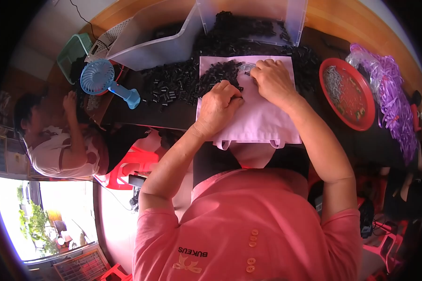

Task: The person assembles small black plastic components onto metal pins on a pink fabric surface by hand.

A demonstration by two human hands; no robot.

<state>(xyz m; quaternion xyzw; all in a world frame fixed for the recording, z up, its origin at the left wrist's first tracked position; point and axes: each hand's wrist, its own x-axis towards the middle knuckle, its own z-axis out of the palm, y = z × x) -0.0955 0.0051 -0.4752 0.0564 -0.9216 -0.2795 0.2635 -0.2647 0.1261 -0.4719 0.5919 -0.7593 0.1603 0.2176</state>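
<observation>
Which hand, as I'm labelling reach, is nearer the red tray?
Right. Over the pink cloth, the right hand is left of the red tray; the left hand is farther left.

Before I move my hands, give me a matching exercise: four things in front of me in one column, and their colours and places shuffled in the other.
Column one:
1. Handheld fan
2. Round tray
3. Cloth bag
4. Ribbon bundle

Column two:
A. Pale pink, beneath the left hand and right hand
B. Purple, farthest right of the four
C. Red, with silvery pieces in it
D. Blue, farthest left of the four

Right pairs: 1-D, 2-C, 3-A, 4-B.
</observation>
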